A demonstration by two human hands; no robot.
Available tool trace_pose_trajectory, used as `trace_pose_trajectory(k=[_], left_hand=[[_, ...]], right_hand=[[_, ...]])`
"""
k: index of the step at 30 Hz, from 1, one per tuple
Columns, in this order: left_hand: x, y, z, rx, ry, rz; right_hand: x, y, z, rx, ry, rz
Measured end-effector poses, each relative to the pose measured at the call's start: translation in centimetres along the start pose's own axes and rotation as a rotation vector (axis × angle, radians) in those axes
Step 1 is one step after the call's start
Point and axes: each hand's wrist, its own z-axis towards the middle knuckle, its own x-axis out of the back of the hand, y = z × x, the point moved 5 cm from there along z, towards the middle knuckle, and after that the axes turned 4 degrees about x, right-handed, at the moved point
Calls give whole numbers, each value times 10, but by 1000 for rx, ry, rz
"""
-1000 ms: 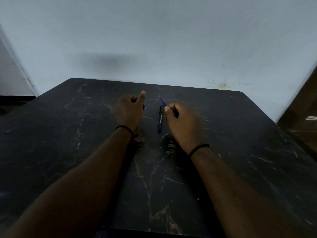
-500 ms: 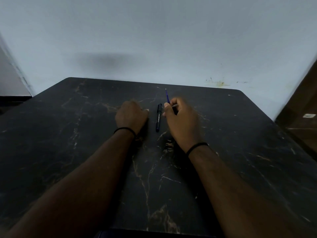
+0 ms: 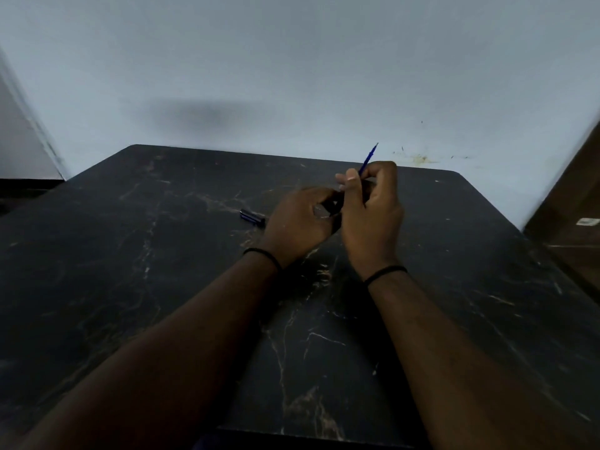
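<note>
The right hand [image 3: 373, 216] pinches a thin blue pen refill [image 3: 368, 159] between thumb and curled fingers, its free end slanting up and away towards the pale wall [image 3: 292, 60]. Just beside it, the left hand [image 3: 298, 222] curls round a black pen barrel [image 3: 332, 206], mostly hidden between the two hands above the dark marbled table [image 3: 130, 254]. A small dark pen cap [image 3: 252, 217] lies on the table just left of the left hand.
</note>
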Motion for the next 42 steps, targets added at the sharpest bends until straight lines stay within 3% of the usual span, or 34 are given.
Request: trace_pose_trajectory(k=[4, 9, 13, 23, 30, 36, 42], left_hand=[[4, -4, -1, 63, 43, -1], [13, -16, 0, 174, 132, 94], [20, -29, 0, 267, 240, 32], [20, -37, 1, 306, 249, 16], [20, -39, 1, 316, 265, -14], [18, -40, 1, 302, 239, -24], [17, -42, 1, 301, 258, -31]], right_hand=[[-2, -8, -2, 39, -37, 56], [17, -27, 7, 194, 189, 283], [25, -24, 14, 161, 258, 353], [13, 22, 15, -76, 74, -30], [21, 36, 25, 16, -102, -512], [22, 70, 22, -250, -254, -538], [21, 80, 21, -314, -342, -610]])
